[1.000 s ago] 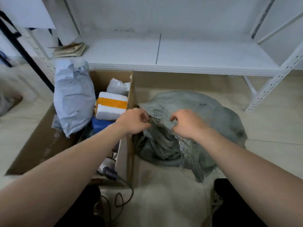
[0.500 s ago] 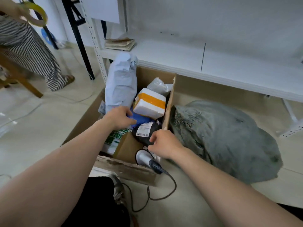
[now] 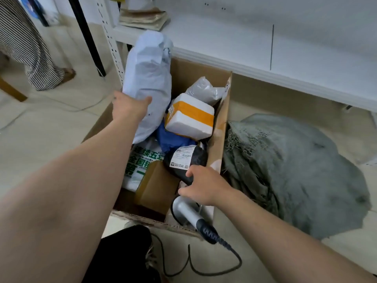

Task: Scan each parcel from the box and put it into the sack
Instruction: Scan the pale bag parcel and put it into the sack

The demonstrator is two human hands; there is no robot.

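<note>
Pale parcel (image 3: 149, 78) was stood upright at the box's (image 3: 219, 127) far-left corner, gripped low down by the left hand (image 3: 130, 106), fingers hidden behind it. The right hand (image 3: 202, 185) was curled over the scanner's (image 3: 184, 209) head and the black parcel's (image 3: 197, 160) near edge, so what was actually held couldn't be told. The sack (image 3: 295, 170) was slumped just right of the box.

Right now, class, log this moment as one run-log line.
left hand grips pale mailer standing in box | right hand on scanner, grip unclear | sack lies beside box
</note>
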